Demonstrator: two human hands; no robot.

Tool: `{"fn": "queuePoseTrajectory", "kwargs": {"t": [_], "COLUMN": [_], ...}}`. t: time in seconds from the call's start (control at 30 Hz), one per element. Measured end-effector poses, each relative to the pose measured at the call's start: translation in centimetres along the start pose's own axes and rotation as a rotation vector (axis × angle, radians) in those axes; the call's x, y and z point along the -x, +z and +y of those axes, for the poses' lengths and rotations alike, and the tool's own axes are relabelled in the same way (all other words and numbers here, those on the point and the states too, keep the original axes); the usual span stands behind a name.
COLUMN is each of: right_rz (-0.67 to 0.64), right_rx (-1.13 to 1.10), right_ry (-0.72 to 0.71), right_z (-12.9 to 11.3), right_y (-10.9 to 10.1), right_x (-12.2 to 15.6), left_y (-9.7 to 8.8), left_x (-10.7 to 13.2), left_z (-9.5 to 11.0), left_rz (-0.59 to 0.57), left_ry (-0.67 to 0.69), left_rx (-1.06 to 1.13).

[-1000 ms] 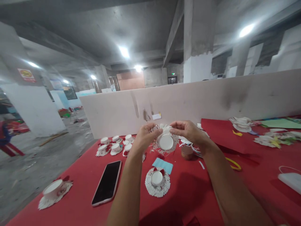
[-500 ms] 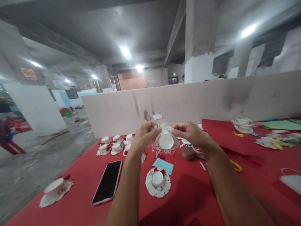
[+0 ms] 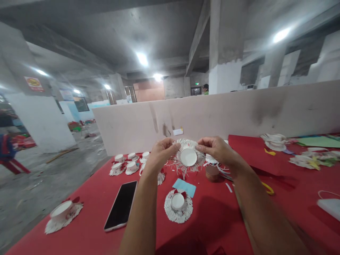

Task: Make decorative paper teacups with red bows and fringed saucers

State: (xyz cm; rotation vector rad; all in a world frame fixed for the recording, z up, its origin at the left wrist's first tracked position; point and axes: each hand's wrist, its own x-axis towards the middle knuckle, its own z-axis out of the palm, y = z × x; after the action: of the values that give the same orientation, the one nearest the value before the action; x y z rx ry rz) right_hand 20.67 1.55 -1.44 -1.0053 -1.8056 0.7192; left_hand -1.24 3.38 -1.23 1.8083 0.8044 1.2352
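Observation:
Between my hands hangs a white paper hat (image 3: 188,157) with a round flat top and a fringed brim, lifted above the red table. My left hand (image 3: 165,150) pinches the brim on its left side. The right side of the brim is pinched by my right hand (image 3: 212,147). Below lies a similar fringed paper hat (image 3: 178,202) with a red bow, beside a light blue paper piece (image 3: 184,187). A brown round roll (image 3: 212,173) stands under my right hand.
Several small paper hats (image 3: 131,167) stand at the left back, another paper hat (image 3: 61,212) near the left edge. A phone (image 3: 121,205) lies left of my left arm. Right are yellow-handled scissors (image 3: 268,188), red paper (image 3: 247,150) and paper scraps (image 3: 305,160). A pale partition (image 3: 212,117) bounds the back.
The paper hat in my hands has shifted slightly, and more of its brim shows at the top. My right hand has moved slightly right. A distant person's head now shows more above the partition.

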Motion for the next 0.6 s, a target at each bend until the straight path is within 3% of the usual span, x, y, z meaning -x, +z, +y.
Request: {"fn": "queuePoseTrajectory", "kwargs": {"t": [0.6], "right_rz": [0.094], "right_rx": [-0.109], "right_ry": [-0.01], "right_z": [-0.22], "right_y": [0.19], "right_x": [-0.17], "left_y": [0.67], "left_x": [-0.09], "left_z": [0.26], "left_rz": [-0.005], "left_ry": [-0.013], "left_rx": [0.031]}}
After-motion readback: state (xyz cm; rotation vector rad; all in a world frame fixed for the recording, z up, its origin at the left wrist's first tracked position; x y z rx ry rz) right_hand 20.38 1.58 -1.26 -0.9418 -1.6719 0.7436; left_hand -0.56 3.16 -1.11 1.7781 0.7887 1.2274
